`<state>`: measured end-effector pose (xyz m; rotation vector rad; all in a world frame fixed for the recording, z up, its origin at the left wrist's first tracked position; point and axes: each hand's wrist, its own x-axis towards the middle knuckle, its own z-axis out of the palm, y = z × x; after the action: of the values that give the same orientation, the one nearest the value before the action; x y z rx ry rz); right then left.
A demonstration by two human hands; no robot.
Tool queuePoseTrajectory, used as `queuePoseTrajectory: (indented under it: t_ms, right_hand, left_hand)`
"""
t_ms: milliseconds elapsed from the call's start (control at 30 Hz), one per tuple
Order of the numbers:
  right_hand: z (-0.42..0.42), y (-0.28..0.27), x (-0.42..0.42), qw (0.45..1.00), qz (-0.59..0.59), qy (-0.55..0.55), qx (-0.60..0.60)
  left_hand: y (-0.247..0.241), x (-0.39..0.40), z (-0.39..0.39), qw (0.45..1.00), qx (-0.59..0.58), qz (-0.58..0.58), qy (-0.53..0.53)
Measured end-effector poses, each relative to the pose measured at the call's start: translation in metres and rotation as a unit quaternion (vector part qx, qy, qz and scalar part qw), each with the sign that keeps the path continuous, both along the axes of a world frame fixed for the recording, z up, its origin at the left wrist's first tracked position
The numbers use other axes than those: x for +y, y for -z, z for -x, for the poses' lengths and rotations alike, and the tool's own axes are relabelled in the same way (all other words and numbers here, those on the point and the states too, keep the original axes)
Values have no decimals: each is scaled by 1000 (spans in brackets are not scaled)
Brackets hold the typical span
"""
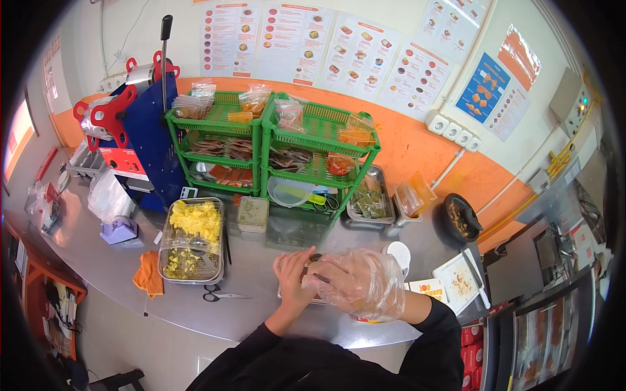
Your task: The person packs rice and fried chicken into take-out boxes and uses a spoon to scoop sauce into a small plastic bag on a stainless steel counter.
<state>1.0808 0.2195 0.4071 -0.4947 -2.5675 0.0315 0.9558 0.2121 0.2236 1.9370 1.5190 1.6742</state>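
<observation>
My left hand [295, 278], bare, is at the near edge of the steel table, its fingers upright beside a small dark-rimmed item [315, 257]. My right hand [354, 281] wears a loose clear plastic glove and reaches over that same item from the right. The two hands nearly meet and cover most of it, so its kind and any hold on it are hidden. Below them, the edge of a metal tray [280, 293] peeks out. A pair of scissors [227, 296] lies to the left, and a white round tub [398, 255] stands just beyond my right hand.
A wire-racked tray of yellow scrambled egg [195, 220], an orange cloth [148, 274] and a tape dispenser [119, 230] are to the left. Green shelf racks [318, 137] and a blue cup sealer [151, 146] stand behind. At right are a stone mortar [447, 234] and a white cutting board [452, 293].
</observation>
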Motion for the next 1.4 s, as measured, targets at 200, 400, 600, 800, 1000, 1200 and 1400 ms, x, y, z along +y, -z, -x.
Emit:
queuePoseTrajectory:
  t_ms: [200, 400, 600, 800, 1000, 1200, 1400]
  right_hand:
    - [5, 0, 2, 999, -28, 19, 3]
    - [-1, 8, 8, 998, -59, -19, -4]
    - [-4, 0, 3, 999, -21, 26, 30]
    - [-32, 26, 7, 956, 72, 92, 269]
    - [-56, 53, -4, 757, 249, 221, 562]
    - [-85, 185, -14, 764, 399, 376, 341]
    - [-78, 200, -19, 818, 283, 441, 239]
  left_hand:
    - [-3, 7, -2, 995, -28, -7, -98]
    - [-10, 8, -2, 995, -61, -11, -80]
    - [-6, 9, 0, 995, -77, -15, -66]
    - [-3, 10, -3, 994, -87, -1, -64]
    - [7, 4, 9, 992, -98, 22, -70]
    - [9, -2, 7, 967, -244, 61, 22]
    - [-3, -10, 8, 903, -400, 62, 146]
